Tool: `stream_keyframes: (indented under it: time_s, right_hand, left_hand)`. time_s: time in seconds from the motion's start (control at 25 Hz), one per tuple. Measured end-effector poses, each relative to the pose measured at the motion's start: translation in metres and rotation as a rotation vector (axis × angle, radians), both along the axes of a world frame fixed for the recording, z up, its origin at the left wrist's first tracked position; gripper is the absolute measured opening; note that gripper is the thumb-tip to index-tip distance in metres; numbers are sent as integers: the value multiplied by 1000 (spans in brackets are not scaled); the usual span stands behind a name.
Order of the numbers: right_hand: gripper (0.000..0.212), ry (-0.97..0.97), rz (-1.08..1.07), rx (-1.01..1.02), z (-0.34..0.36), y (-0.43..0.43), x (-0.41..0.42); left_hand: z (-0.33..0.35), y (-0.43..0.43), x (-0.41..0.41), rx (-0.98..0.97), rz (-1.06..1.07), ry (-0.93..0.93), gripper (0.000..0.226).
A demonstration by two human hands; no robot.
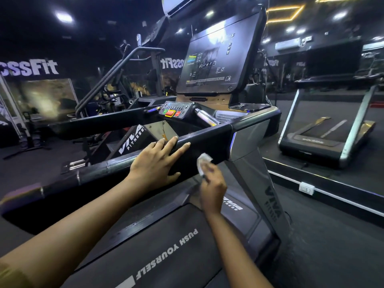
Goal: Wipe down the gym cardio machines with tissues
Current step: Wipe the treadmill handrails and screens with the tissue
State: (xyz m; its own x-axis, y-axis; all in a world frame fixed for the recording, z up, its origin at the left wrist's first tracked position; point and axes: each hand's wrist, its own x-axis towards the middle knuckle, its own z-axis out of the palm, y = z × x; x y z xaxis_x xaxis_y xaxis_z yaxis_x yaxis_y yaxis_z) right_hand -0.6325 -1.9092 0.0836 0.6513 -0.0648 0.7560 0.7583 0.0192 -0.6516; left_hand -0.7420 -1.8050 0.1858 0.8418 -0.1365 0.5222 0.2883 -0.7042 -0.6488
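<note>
The left hand (158,163) lies flat — fingers straight — on the treadmill's right handrail (199,146). Just right of it, the right hand (212,183) pinches a crumpled white tissue (202,163) against the rail's near side.

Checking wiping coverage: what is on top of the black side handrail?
The left hand lies flat on the handrail, fingers straight. The right hand holds a tissue against its lower near edge. The rail under the palm is hidden.
</note>
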Motion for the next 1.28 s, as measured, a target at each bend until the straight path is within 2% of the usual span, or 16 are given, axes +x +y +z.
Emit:
stream_keyframes:
  time_s: [0.08,0.12,0.24,0.52,0.76,1.0,1.16,1.28]
  right_hand:
    - [46,230,-52,96,17,-6,24]
    - [45,285,-61,113,23,-6,34]
    - [40,277,-69,104,24,5,33]
    - [43,184,-89,131,8,27,-40]
    - [45,60,-72,-179,6,5,-49]
    - [43,79,-56,-313,7,-34,-80]
    - [40,95,5,-454,-6,-58,-112]
    - [35,98,79,-554,-30,-63,-137]
  left_hand:
    - [0,1,0,-18,10,21,90]
    - [0,2,0,-25,13,28,90]
    - [-1,1,1,-52,51,64,88]
    - [2,-6,1,-98,90,94,85]
    - [9,-12,-5,-213,73,120,82]
    - [-1,-23,-51,-333,-62,171,69]
    - [-35,-31,-99,-558,-167,198,60]
    - [-70,-36,-135,-710,-155,202,52]
